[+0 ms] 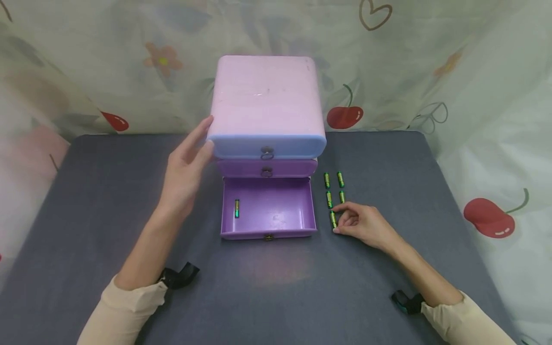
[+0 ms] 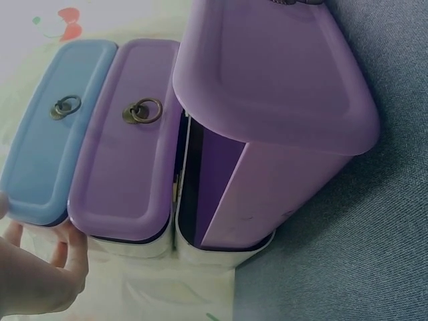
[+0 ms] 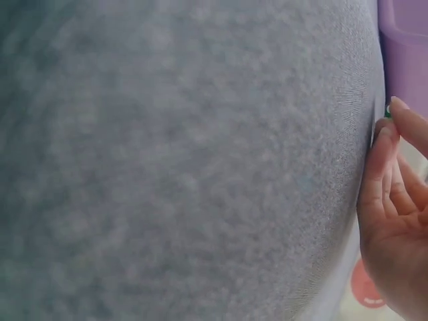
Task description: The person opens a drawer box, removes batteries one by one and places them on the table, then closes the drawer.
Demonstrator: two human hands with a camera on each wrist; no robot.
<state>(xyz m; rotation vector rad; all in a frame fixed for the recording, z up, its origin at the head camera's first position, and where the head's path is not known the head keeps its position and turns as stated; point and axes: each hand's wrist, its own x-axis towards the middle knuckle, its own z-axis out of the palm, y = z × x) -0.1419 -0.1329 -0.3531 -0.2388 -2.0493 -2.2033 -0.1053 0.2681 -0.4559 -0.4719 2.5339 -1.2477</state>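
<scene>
A small three-drawer cabinet (image 1: 267, 96) with a pink top stands at the middle back. Its bottom purple drawer (image 1: 276, 211) is pulled out, and one green battery (image 1: 236, 209) lies inside at the left. My left hand (image 1: 183, 172) rests against the cabinet's upper left side, thumb near the front edge of the blue top drawer (image 2: 60, 134). To the right of the pulled-out drawer, my right hand (image 1: 362, 223) pinches a green battery (image 1: 333, 219) by its ends between thumb and forefinger. In the right wrist view only a green bit of the battery (image 3: 388, 112) shows.
Several more green batteries (image 1: 329, 199) lie in two short columns on the grey table (image 1: 276, 297), right of the cabinet. The purple middle drawer (image 1: 241, 167) is closed. A patterned curtain (image 1: 129, 86) hangs behind the table and at its sides.
</scene>
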